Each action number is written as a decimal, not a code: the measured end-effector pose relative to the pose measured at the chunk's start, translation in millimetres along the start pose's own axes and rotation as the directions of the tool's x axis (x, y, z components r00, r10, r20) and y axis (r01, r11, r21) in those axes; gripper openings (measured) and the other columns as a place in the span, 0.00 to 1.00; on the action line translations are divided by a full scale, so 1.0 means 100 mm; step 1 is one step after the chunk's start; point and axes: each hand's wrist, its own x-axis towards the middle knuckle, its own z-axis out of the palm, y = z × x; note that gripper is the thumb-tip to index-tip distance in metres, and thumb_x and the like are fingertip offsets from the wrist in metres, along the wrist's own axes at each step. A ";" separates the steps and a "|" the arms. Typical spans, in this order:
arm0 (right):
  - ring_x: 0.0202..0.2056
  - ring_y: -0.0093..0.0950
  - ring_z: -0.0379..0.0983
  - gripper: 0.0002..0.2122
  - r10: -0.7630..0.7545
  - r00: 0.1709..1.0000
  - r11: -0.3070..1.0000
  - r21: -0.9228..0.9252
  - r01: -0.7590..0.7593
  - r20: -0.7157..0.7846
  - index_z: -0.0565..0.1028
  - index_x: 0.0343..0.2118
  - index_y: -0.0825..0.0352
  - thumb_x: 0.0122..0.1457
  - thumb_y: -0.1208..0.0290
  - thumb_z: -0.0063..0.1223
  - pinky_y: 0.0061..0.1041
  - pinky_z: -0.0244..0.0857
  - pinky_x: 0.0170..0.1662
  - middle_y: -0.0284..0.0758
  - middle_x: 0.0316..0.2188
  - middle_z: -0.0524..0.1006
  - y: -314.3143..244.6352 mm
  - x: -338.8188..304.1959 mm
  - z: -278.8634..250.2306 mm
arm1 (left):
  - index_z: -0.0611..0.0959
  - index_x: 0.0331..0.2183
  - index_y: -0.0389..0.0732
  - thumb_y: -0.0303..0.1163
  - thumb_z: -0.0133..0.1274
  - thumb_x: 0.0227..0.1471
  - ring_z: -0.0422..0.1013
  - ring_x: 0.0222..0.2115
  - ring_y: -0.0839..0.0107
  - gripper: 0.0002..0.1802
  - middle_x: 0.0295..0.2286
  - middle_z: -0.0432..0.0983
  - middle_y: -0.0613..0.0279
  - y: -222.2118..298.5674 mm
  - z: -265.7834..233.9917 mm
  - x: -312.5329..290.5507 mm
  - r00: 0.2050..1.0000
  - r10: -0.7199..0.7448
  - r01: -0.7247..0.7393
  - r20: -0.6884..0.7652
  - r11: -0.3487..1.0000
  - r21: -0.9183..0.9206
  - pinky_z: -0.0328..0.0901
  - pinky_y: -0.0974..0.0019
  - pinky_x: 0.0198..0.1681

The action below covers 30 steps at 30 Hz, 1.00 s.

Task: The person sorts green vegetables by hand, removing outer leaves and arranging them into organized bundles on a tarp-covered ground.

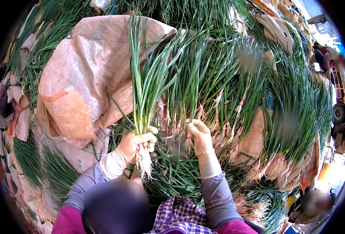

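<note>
My gloved left hand (139, 144) is closed round a bunch of spring onions (144, 101). The long green leaves stand up above the fist, and the pale stringy roots (144, 165) hang out below it. To its right, my gloved right hand (199, 136) has thumb and fingertips pinched together at the edge of a row of loose spring onions (194, 78). Whatever is between those fingertips, if anything, is too small to make out. Small pinkish bulbs and roots (221, 136) of the row lie just beyond and to the right of this hand.
A large woven sack (86, 58) lies at the left, behind my left hand. Loose green leaves (176, 175) cover the ground between my forearms. More spring onions (297, 113) are heaped at the right. Other people (316, 202) show at the right edge, blurred.
</note>
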 end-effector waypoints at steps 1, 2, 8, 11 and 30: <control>0.23 0.16 0.66 0.08 -0.005 1.000 1.000 0.007 0.005 0.017 0.73 0.39 0.68 0.55 0.78 0.52 0.14 0.61 0.28 0.28 0.26 0.74 -0.01 -0.04 0.01 | 0.75 0.38 0.35 0.27 0.52 0.50 0.67 0.23 0.76 0.11 0.23 0.71 0.62 0.01 0.06 -0.02 0.999 -0.003 0.005 -0.050 0.999 0.044 0.65 0.73 0.28; 0.23 0.17 0.66 0.09 -0.011 0.999 1.000 0.013 0.011 0.033 0.73 0.40 0.69 0.55 0.79 0.52 0.14 0.61 0.28 0.28 0.27 0.74 -0.03 -0.09 0.03 | 0.74 0.37 0.36 0.27 0.52 0.51 0.67 0.23 0.76 0.10 0.24 0.71 0.63 0.00 0.08 0.00 0.999 -0.034 0.037 -0.029 0.996 0.076 0.66 0.71 0.29; 0.26 0.23 0.73 0.04 0.080 0.963 0.987 0.113 -0.112 0.257 0.72 0.33 0.67 0.54 0.79 0.53 0.21 0.68 0.30 0.33 0.28 0.76 -0.03 -0.33 0.25 | 0.74 0.34 0.39 0.28 0.54 0.50 0.72 0.20 0.76 0.08 0.21 0.73 0.65 -0.15 0.14 0.11 0.992 -0.096 0.120 -0.078 0.893 0.433 0.67 0.74 0.20; 0.26 0.20 0.72 0.04 0.158 0.962 0.986 0.011 -0.165 0.223 0.72 0.33 0.68 0.55 0.77 0.54 0.18 0.66 0.29 0.31 0.28 0.75 0.02 -0.41 0.37 | 0.75 0.31 0.40 0.26 0.53 0.49 0.69 0.18 0.78 0.04 0.20 0.71 0.68 -0.35 0.18 0.24 0.997 -0.041 0.069 -0.071 0.893 0.445 0.64 0.75 0.21; 0.23 0.16 0.67 0.08 0.226 0.925 0.960 0.094 -0.265 0.304 0.73 0.38 0.65 0.61 0.67 0.46 0.13 0.61 0.26 0.25 0.25 0.73 0.01 -0.16 0.41 | 0.74 0.35 0.37 0.24 0.53 0.48 0.75 0.31 0.62 0.10 0.32 0.76 0.50 -0.24 0.15 0.06 0.984 -0.177 0.178 -0.016 0.977 0.121 0.71 0.56 0.37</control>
